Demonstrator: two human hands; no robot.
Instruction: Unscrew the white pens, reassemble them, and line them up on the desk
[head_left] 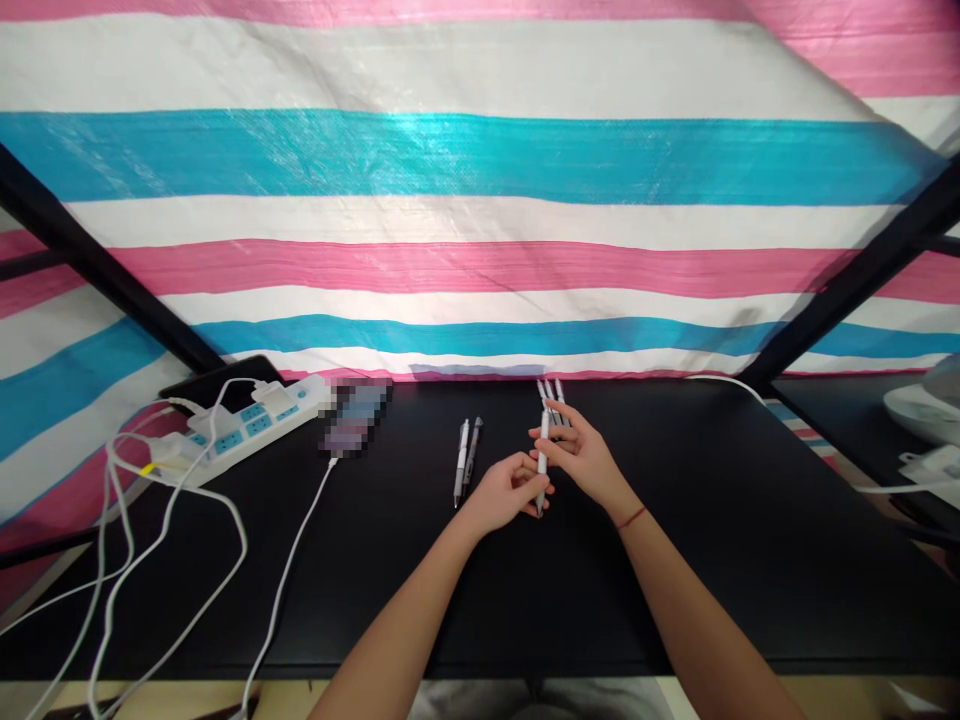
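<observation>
Between my two hands a white pen (543, 450) is held nearly upright in the picture, its tip toward me. My left hand (510, 493) pinches the pen's lower part between thumb and fingers. Higher up, my right hand (579, 452) grips the same pen near its top, with a thin red band on that wrist. Just beyond the right hand lie several white pens (559, 392) side by side, partly covered by its fingers. Left of my hands, a white pen (461, 462) and a dark pen (473, 452) lie next to each other on the black tabletop (600, 590).
At the left a white power strip (255, 425) carries plugs and tangled white cables (169, 520). A blurred phone-like object (358, 415) has a charging cable (289, 560) running to the front edge. Behind stands a striped plastic sheet (480, 270) with black frame bars (840, 275).
</observation>
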